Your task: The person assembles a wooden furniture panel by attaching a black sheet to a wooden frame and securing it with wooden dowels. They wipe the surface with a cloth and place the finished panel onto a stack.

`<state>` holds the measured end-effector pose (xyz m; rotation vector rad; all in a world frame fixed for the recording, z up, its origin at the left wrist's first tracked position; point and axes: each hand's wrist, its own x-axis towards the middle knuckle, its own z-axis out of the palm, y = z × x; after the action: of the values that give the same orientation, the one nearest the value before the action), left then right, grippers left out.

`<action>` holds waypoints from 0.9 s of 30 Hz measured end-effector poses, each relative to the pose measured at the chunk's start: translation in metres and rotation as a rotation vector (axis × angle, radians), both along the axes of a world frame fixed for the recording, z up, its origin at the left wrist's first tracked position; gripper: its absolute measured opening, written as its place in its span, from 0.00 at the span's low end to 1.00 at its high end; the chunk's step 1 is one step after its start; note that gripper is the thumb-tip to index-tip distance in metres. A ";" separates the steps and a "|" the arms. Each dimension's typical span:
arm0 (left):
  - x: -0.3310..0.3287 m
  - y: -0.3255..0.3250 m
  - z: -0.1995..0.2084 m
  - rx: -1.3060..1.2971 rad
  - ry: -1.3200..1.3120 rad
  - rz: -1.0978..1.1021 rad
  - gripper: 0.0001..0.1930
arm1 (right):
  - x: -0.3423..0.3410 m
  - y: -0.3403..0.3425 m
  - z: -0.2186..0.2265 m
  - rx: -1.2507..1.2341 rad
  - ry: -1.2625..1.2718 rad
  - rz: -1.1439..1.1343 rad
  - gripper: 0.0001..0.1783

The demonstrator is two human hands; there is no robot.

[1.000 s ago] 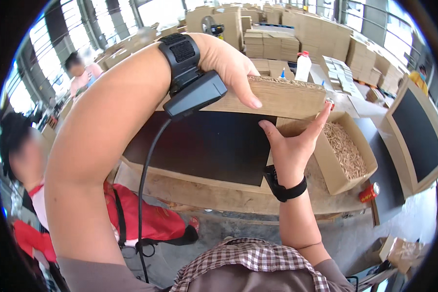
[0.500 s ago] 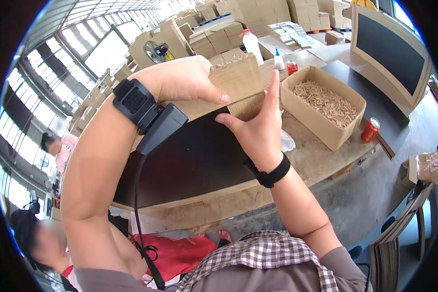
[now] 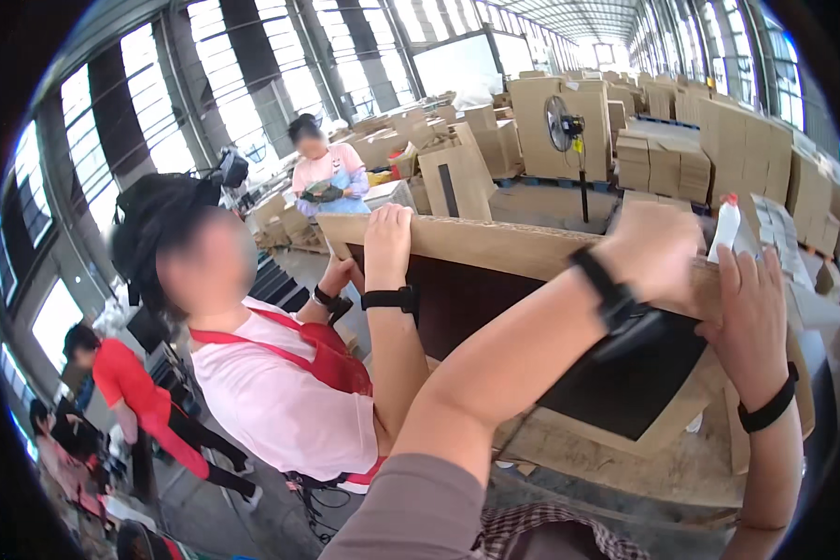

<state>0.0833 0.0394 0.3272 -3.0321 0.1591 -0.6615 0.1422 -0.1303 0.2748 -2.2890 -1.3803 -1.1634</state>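
A wide panel with a pale wooden frame [image 3: 495, 233] and a dark inner face [image 3: 616, 387] stretches across in front of me, its long rail raised. Over the right part of that rail is my left hand [image 3: 651, 245], curled into a fist and smeared by motion; what lies within its fingers is hidden. At the right end, my right hand [image 3: 754, 317] clasps the frame, fingers upright along its end and thumb on the near side. A co-worker's hand [image 3: 388, 241] grips the rail's left part, the other hand [image 3: 339, 276] lower at the left end.
The co-worker in a red apron [image 3: 331, 359] stands close on my left. A white bottle with a red cap [image 3: 726, 224] stands beyond my hands. The worktable [image 3: 625, 467] lies under the panel. Behind are a standing fan [image 3: 562, 126] and cardboard stacks [image 3: 663, 163].
The view has swung left, bringing the co-worker at the panel's far left end into sight. The box of wooden dowels and the cans have left the view. My left hand has curled up.
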 end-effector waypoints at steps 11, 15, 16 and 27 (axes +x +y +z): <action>-0.106 0.162 -0.055 0.163 -0.340 0.281 0.35 | 0.020 -0.002 -0.005 -0.076 -0.120 0.004 0.42; -0.101 0.163 -0.050 0.219 -0.294 0.311 0.37 | 0.023 0.004 -0.004 -0.062 -0.083 -0.054 0.40; -0.099 0.163 -0.047 0.217 -0.276 0.304 0.37 | 0.025 0.003 -0.003 -0.071 -0.070 -0.057 0.40; -0.105 0.163 -0.045 0.198 -0.223 0.272 0.37 | 0.027 0.004 -0.001 -0.109 -0.080 -0.038 0.41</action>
<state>-0.0217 0.2026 0.2824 -2.6975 -0.1800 -0.8896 0.1689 -0.1266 0.2737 -2.3760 -1.4691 -1.2328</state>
